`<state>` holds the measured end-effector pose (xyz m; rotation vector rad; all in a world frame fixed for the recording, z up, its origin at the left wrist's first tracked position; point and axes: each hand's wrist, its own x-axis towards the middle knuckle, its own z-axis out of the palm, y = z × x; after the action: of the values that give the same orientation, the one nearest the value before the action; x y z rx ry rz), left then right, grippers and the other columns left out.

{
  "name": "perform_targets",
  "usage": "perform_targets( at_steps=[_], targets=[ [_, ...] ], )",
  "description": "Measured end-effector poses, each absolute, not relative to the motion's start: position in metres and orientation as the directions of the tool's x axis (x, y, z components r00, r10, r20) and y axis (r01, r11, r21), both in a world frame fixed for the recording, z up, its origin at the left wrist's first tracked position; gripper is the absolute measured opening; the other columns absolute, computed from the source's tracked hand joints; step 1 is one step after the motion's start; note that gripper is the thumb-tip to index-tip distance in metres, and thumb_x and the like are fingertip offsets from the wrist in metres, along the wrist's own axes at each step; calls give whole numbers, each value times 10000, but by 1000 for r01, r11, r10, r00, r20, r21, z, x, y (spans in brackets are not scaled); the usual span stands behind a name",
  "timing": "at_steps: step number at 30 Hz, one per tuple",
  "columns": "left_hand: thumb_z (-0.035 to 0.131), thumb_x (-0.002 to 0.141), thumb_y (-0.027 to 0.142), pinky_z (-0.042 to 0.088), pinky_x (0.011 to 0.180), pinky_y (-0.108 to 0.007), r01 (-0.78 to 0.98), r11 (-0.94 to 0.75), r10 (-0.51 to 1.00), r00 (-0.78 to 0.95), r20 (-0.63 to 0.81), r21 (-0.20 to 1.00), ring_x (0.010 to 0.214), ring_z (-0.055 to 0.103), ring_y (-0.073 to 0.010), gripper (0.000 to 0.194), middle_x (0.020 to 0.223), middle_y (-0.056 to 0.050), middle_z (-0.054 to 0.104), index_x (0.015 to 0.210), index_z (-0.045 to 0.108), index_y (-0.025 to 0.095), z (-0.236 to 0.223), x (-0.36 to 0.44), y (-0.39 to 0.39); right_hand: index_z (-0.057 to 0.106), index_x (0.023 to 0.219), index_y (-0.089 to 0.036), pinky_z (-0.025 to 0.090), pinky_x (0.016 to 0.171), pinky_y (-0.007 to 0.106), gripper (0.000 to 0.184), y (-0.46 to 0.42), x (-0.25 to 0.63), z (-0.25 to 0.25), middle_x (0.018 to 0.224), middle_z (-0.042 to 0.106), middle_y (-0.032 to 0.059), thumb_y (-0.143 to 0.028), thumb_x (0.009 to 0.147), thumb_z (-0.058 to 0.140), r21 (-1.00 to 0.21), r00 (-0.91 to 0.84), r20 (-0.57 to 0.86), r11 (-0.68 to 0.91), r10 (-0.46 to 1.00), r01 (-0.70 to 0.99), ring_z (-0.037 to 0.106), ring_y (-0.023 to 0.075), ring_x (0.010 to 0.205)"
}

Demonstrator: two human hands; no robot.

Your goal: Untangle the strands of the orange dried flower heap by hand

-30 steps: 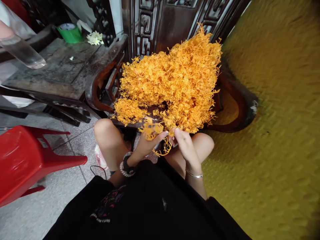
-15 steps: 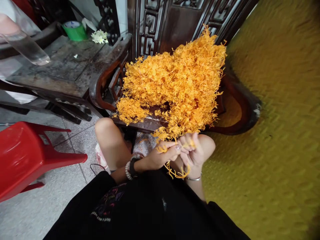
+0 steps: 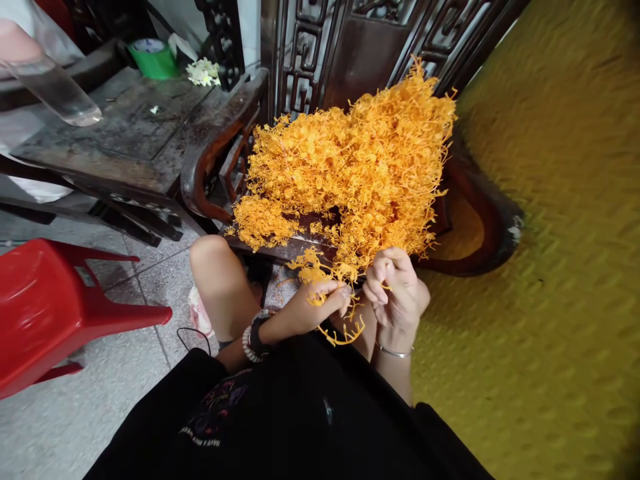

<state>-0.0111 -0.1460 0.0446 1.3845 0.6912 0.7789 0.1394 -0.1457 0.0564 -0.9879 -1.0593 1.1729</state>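
Observation:
My left hand (image 3: 320, 307) is closed in a pinch on an orange sprig (image 3: 309, 263), with thin, curling branchlets spreading above the fingers. A curved orange strand (image 3: 345, 339) hangs beneath that hand. Just to its right, raised and apart from it, my right hand (image 3: 397, 290) has its fingertips pressed together; a small orange piece (image 3: 385, 287) shows at them. Beyond both hands, a big heap of similar orange sprigs (image 3: 370, 153) lies on a dark wooden chair (image 3: 320, 250). A smaller orange pile (image 3: 263, 220) sits at the seat's front left.
A red plastic stool (image 3: 45, 300) stands at the left. On the wooden table (image 3: 130, 143) are a green tape roll (image 3: 153, 60) and white flowers (image 3: 203, 71). Another person's hand (image 3: 17, 40) holds a clear cylinder (image 3: 60, 93) there. A yellow textured surface (image 3: 525, 347) fills the right side.
My right hand has drawn away from the left, up and to the right, with its fingers pinched. My left hand has shifted slightly left, still holding the orange sprig.

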Motion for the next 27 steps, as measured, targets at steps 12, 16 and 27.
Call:
perform_targets(
  at_steps=[12, 16, 27],
  targets=[
    [463, 854, 341, 343, 596, -233, 62, 66, 795, 600, -90, 996, 585, 429, -96, 307, 581, 30, 474, 603, 461, 163, 31, -21, -143, 530, 937, -213, 342, 582, 282, 375, -137, 138, 52, 746, 421, -13, -467, 723, 704, -682, -304, 488, 575, 818, 452, 409, 143, 655],
    [417, 884, 358, 349, 598, -237, 58, 114, 754, 645, -125, 992, 561, 422, -89, 350, 563, 35, 447, 591, 427, 167, 32, -22, -147, 530, 885, -204, 347, 569, 267, 61, -139, 138, 54, 703, 444, -16, -260, 870, 548, -686, -293, 455, 541, 841, 487, 419, 125, 611],
    [307, 937, 428, 297, 539, -265, -27, -2, 756, 655, 19, 1000, 508, 333, -84, 470, 523, 28, 368, 540, 347, 181, 42, -20, -160, 543, 672, -202, 304, 450, 243, 263, -139, 167, 70, 526, 407, -34, -380, 863, 511, -947, 95, 244, 216, 965, 237, 391, 105, 476]
  ],
)
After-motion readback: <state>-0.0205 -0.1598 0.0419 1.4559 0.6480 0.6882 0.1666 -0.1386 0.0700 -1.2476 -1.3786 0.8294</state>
